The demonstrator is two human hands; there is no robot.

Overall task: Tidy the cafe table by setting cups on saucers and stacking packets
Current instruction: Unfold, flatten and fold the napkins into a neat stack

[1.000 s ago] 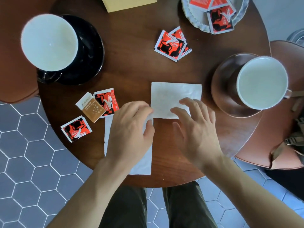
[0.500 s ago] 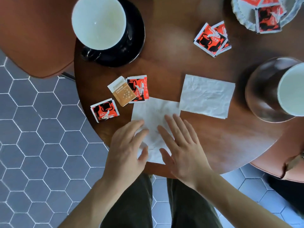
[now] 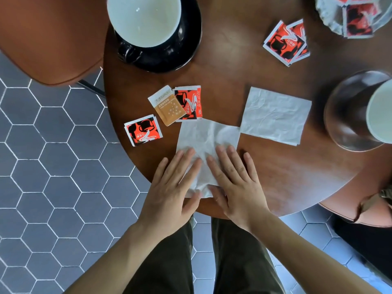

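My left hand [image 3: 169, 187] and my right hand [image 3: 235, 183] lie flat, fingers spread, on a crumpled white napkin [image 3: 206, 136] at the table's near edge. A second white napkin [image 3: 275, 115] lies flat to its right. Just beyond the near napkin sit a tan packet [image 3: 167, 106] and a red packet [image 3: 188, 102], with another red packet [image 3: 143, 130] to the left. A small pile of red packets [image 3: 285, 43] lies further back. A white cup [image 3: 144, 18] stands on a black saucer [image 3: 186, 49]. At the right a white cup [image 3: 381, 111] sits on a brown saucer [image 3: 343, 115].
The round dark wooden table [image 3: 244, 66] holds a pale dish [image 3: 331, 20] with red packets at the back right. A brown chair [image 3: 48, 39] stands at the left, another [image 3: 373, 211] at the right. Grey hexagon floor tiles and my legs show below.
Both hands slid back from the far napkin onto the near one and flattened on it. The view shifted left, so the table's contents appear further right.
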